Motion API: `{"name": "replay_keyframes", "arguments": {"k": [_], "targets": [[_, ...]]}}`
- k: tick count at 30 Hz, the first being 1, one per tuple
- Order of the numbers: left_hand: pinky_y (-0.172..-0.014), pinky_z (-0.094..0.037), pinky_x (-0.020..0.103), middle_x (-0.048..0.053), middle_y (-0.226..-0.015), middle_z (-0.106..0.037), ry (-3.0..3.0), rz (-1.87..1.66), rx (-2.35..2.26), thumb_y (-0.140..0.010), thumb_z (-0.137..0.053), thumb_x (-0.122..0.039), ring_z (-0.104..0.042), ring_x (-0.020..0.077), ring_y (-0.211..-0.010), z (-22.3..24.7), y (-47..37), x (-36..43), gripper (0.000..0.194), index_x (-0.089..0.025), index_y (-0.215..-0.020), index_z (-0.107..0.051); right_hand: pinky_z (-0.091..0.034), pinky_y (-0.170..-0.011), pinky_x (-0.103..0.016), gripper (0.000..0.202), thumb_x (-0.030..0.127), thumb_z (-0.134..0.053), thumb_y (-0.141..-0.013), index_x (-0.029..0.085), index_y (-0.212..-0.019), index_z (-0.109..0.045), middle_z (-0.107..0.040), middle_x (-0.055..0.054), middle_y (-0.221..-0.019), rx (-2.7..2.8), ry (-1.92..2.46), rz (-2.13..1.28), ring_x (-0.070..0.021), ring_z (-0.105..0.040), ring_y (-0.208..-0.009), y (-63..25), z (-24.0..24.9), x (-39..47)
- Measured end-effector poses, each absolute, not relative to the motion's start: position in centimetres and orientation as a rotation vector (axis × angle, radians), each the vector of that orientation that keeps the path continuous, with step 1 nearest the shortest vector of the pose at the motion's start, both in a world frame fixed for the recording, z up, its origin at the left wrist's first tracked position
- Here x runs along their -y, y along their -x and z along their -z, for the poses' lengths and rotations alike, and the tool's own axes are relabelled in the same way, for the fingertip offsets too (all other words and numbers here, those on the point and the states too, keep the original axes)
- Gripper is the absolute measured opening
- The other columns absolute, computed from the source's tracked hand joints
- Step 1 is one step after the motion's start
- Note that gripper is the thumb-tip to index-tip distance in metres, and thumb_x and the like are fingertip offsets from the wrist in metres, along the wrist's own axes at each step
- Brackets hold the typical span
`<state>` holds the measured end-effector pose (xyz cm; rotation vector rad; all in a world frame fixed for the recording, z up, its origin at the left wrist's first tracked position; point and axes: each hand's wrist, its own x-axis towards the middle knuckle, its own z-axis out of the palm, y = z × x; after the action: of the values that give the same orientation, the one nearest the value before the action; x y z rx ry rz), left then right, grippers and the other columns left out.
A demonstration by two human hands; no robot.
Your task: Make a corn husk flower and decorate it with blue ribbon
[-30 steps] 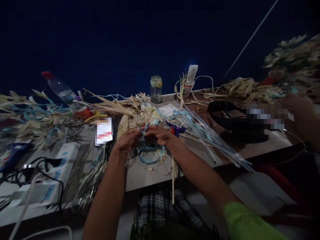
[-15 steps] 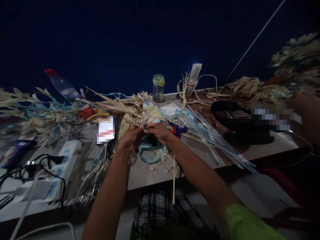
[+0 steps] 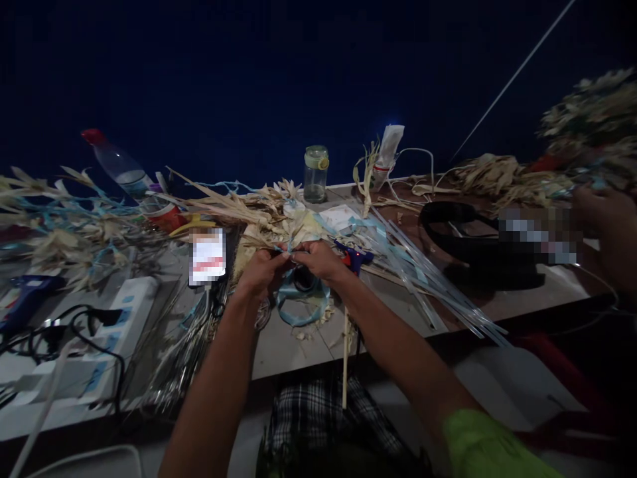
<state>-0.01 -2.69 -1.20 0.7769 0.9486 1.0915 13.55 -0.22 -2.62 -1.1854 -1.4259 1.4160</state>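
My left hand (image 3: 259, 273) and my right hand (image 3: 322, 260) meet over the middle of the table, fingers pinched together. Between their fingertips is a thin stem wrapped in blue tape (image 3: 288, 253), with pale dried leaf pieces beyond it. Just below the hands, a loop of light blue tape (image 3: 298, 321) lies on the table around a dark round thing that I cannot make out. A blue glue gun (image 3: 359, 256) with a small red light rests right of my right hand. Fine detail at the fingertips is too small to tell.
A phone (image 3: 208, 257) and a bundle of wires (image 3: 182, 378) lie to the left, by a white power strip (image 3: 124, 332). Clear sticks (image 3: 423, 275) stretch to the right. A jar (image 3: 315, 176) stands behind. Another person's hand (image 3: 607, 212) is at far right.
Both hands stay pinched together at nearly the same spot, with slight finger movement. The view has shifted slightly. The other person's hand at far right has moved a little.
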Motion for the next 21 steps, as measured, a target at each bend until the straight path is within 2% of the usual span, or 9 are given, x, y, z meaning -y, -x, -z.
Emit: {"name": "replay_keyframes", "arguments": {"k": [6, 13, 18, 21], "targets": [[-0.055, -0.038, 0.021, -0.002, -0.058, -0.056, -0.992, -1.228, -1.133, -0.059, -0.069, -0.025, -0.050, 0.0093, -0.054, 2.4, -0.6, 2.3, 0.021, -0.015, -0.071, -0.056, -0.034, -0.054, -0.020, 0.015, 0.029, -0.059, -0.062, 0.014, -0.065, -0.063, -0.059, 0.002, -0.059, 1.528, 1.290, -1.241, -0.0090, -0.048, -0.056, -13.6, 2.6, 0.2], [-0.050, -0.034, 0.020, -0.004, -0.054, -0.051, -1.061, -1.307, -1.246, -0.063, -0.064, -0.027, -0.044, 0.0085, -0.050, 2.0, -0.8, 2.1, 0.018, -0.013, -0.071, -0.056, -0.027, -0.045, -0.019, 0.016, 0.031, -0.057, -0.061, 0.016, -0.063, -0.055, -0.045, 0.006, -0.050, 1.405, 1.273, -1.275, -0.0060, -0.035, -0.045, -13.1, 2.6, 0.8], [-0.052, -0.033, 0.021, -0.002, -0.054, -0.053, -1.189, -1.431, -1.449, -0.059, -0.067, -0.023, -0.046, 0.0103, -0.054, 1.8, -0.5, 2.0, 0.015, -0.013, -0.065, -0.059, -0.031, -0.050, -0.020, 0.017, 0.030, -0.056, -0.061, 0.015, -0.069, -0.059, -0.051, 0.004, -0.057, 1.406, 1.255, -1.257, -0.0077, -0.040, -0.051, -12.5, 2.2, 1.3], [-0.051, -0.033, 0.022, -0.003, -0.051, -0.051, -1.094, -1.441, -1.464, -0.057, -0.069, -0.023, -0.046, 0.0099, -0.052, 1.7, -0.6, 2.1, 0.016, -0.013, -0.063, -0.058, -0.033, -0.054, -0.021, 0.013, 0.027, -0.056, -0.060, 0.015, -0.066, -0.059, -0.053, 0.003, -0.059, 1.428, 1.249, -1.183, -0.0086, -0.042, -0.054, -12.4, 2.0, 1.4]]}}
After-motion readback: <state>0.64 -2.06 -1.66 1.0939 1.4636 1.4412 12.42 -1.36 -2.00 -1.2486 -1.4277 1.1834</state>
